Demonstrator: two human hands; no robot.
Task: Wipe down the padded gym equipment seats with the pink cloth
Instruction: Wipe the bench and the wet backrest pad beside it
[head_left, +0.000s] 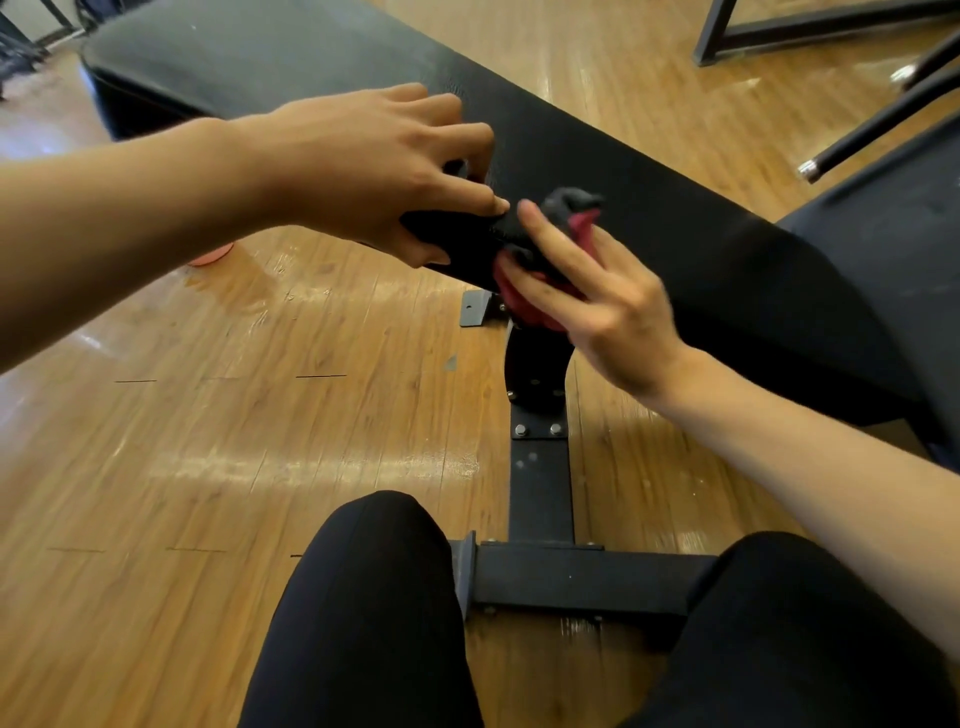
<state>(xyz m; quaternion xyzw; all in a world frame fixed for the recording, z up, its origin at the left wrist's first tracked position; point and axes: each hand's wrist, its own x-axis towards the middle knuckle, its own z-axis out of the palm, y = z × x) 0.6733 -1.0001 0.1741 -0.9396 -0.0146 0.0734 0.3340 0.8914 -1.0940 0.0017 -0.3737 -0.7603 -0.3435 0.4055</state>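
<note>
A long black padded bench (597, 171) runs from the upper left to the right edge. At its near edge my right hand (597, 296) holds a bunched cloth (524, 301), dark pink with a grey-black part (566, 205), its fingers curled round it. My left hand (374, 171) reaches in from the left, and its thumb and fingertips pinch the dark end of the cloth against the pad's edge. Part of the cloth is hidden under both hands.
The bench's black steel frame (540, 493) and cross foot (582, 579) stand on the wooden floor (182, 415), between my two knees in black trousers (374, 597). A second dark pad (893, 249) is at the right, black metal legs (883, 119) at the upper right, and an orange object (210, 255) under my left forearm.
</note>
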